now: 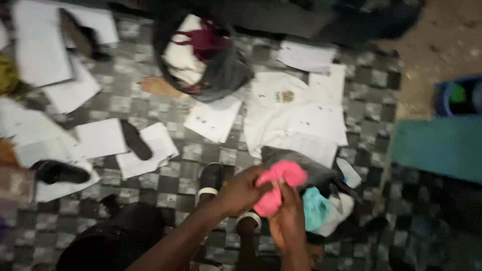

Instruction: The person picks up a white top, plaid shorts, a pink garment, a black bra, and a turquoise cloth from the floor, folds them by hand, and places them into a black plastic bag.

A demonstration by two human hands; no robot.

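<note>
Checkered grey/dark floor (191, 150) fills most of the view, blurred throughout, w/ white paper sheets (100, 138) scattered over it, esp. left side & centre. Right side: teal mat or cloth (437, 145), edges soft, cut off by frame; above it a blue bin (459, 95), only partly in view, contents unclear. Top centre: dark bag (221, 70) lying open, white & maroon fabric inside, can't make out what kind. Just right of it a white shirt (281, 115) w/ small emblem, spread flat, partly covered by papers. Bottom left: a dark round shape (115, 241), cut off, can't tell what it is. Dark sandals (135, 140) lie on papers at left; another sandal (211, 178) w/ white strap sits near the hands. Below the shirt: grey cloth pile (311, 173) w/ a light-blue piece (316, 208), half hidden by forearms. Pink cloth (278, 188) is bunched up, lower centre, held above the grey pile. Left hand (243, 190) grips its left side, fingers curled round it; right hand (288, 221) holds it from below, fingers closed on the fabric, tips hidden.
</note>
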